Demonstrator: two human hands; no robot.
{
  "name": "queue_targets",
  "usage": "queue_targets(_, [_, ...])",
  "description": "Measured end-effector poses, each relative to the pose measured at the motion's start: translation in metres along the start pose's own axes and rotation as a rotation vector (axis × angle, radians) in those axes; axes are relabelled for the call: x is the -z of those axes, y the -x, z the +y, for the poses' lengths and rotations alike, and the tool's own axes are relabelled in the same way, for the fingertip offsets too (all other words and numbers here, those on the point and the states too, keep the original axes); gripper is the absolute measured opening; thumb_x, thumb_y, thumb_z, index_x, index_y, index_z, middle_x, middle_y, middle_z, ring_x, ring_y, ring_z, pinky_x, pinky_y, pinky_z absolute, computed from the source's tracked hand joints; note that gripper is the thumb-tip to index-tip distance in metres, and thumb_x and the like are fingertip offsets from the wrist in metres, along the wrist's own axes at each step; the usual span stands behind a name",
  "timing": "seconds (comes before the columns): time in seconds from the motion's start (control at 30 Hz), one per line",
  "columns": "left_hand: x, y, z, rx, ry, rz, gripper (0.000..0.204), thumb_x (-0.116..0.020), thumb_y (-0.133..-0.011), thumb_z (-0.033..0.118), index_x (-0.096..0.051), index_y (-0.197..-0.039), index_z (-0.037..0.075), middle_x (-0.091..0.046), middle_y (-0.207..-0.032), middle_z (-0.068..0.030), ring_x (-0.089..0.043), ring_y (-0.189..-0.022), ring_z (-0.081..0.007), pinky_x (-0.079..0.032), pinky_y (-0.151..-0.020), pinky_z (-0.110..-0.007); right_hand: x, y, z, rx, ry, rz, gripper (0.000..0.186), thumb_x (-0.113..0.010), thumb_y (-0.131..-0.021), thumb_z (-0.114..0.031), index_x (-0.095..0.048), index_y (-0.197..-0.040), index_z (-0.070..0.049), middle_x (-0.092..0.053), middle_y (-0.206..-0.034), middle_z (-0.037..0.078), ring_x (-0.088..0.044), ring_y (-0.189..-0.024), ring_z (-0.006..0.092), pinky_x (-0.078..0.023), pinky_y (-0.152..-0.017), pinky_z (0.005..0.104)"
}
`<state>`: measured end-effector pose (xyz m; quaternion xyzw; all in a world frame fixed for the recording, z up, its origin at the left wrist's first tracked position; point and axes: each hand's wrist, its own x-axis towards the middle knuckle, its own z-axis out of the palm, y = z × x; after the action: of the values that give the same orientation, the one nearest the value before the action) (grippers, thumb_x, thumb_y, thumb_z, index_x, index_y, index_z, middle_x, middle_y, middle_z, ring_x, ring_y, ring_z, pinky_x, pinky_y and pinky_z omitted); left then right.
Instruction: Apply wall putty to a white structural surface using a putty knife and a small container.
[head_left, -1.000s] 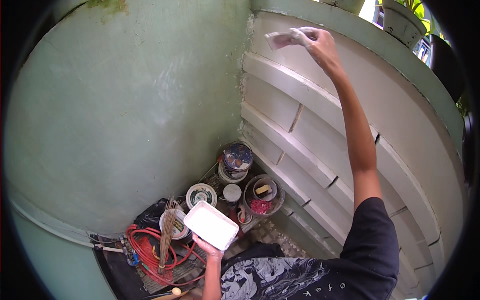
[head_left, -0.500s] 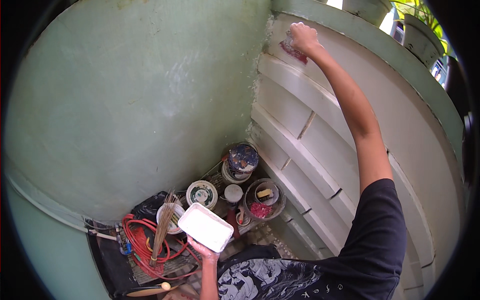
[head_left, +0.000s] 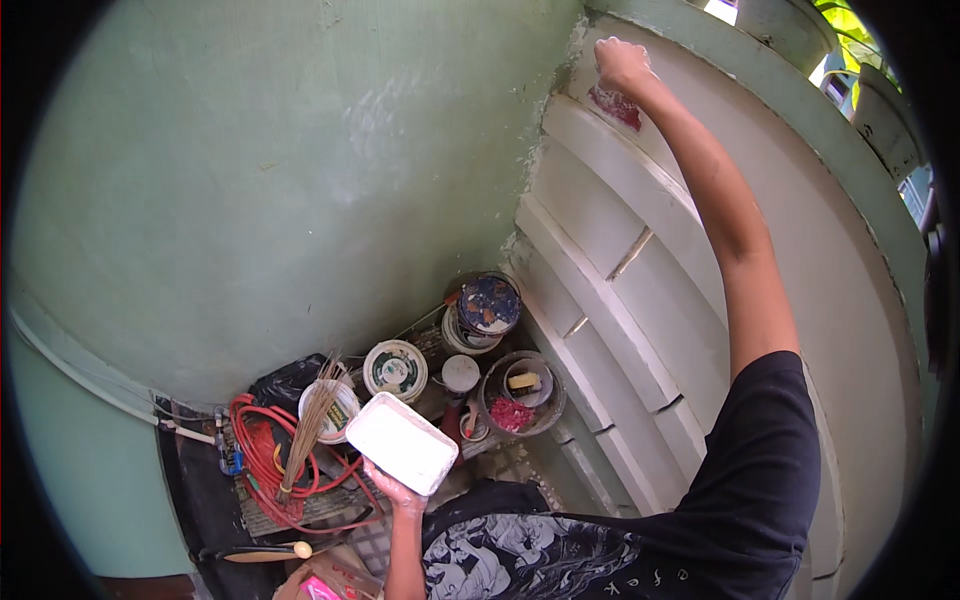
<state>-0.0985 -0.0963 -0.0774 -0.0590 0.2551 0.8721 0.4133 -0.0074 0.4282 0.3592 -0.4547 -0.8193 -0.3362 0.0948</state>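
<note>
My left hand (head_left: pixel 396 490), with white smears on it, holds up a white rectangular tub (head_left: pixel 446 470) from beneath. Smooth white paste (head_left: pixel 402 440) fills the tub. High at the right, my right hand (head_left: pixel 622 66) is closed in a fist round a red putty scraper (head_left: pixel 615 106), whose handle end is hidden by the fingers. Its blade lies at the cream wall panel (head_left: pixel 700 125), just below the green ledge and close to the corner. White residue marks the blade and the fingers.
Paint buckets (head_left: pixel 487 305) and a lidded tub (head_left: pixel 395 370) stand in the corner below. Beside them are a basin (head_left: pixel 553 410) holding a brush, a red hose (head_left: pixel 262 470) and a stick broom (head_left: pixel 308 430). Flowerpots (head_left: pixel 885 120) line the ledge (head_left: pixel 760 85). Raised slats (head_left: pixel 600 285) cross the right wall.
The view has shifted a little, so the wall and buckets sit differently. My right hand has tilted slightly and still grips the scraper near the corner; the tub stays in my left hand.
</note>
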Motion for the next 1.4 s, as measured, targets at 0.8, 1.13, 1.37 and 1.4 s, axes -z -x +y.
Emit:
queue_targets(0.8, [0.003, -0.007, 0.002, 0.007, 0.063, 0.023, 0.062, -0.029, -0.094, 0.054, -0.039, -0.141, 0.014, -0.049, -0.137, -0.0062, -0.053, -0.119, -0.0298, -0.046, -0.099, -0.046, -0.027, -0.004, -0.005, 0.042, 0.103, 0.172, 0.017, -0.065, -0.072, -0.005, -0.067, -0.089, -0.007, -0.068, -0.094, 0.015, -0.067, -0.089, 0.0329, -0.055, -0.072, 0.0446])
queue_targets(1.13, [0.007, -0.013, 0.000, 0.031, 0.079, -0.006, 0.063, -0.030, -0.094, 0.056, -0.039, -0.140, 0.015, -0.050, -0.136, -0.0053, -0.056, -0.116, -0.0309, -0.048, -0.096, -0.048, -0.017, 0.012, -0.009, 0.206, 0.153, 0.292, 0.011, -0.064, -0.071, -0.006, -0.065, -0.083, -0.005, -0.067, -0.088, 0.016, -0.067, -0.081, 0.0332, -0.054, -0.068, 0.0433])
queue_targets(1.37, [-0.009, -0.007, 0.007, 0.103, 0.111, -0.093, 0.065, -0.029, -0.093, 0.057, -0.037, -0.142, 0.015, -0.049, -0.137, -0.0052, -0.056, -0.117, -0.0311, -0.047, -0.098, -0.049, 0.008, -0.004, -0.002, 0.194, 0.222, 0.272, 0.012, -0.059, -0.077, -0.005, -0.066, -0.087, -0.007, -0.067, -0.092, 0.014, -0.067, -0.086, 0.0302, -0.054, -0.070, 0.0418])
queue_targets(1.4, [-0.008, -0.007, 0.007, 0.102, 0.112, -0.090, 0.065, -0.029, -0.093, 0.057, -0.037, -0.142, 0.015, -0.049, -0.137, -0.0052, -0.056, -0.117, -0.0311, -0.047, -0.098, -0.049, 0.012, -0.005, -0.002, 0.170, 0.185, 0.279, 0.013, -0.060, -0.076, -0.006, -0.066, -0.088, -0.006, -0.066, -0.092, 0.015, -0.067, -0.087, 0.0312, -0.054, -0.071, 0.0420])
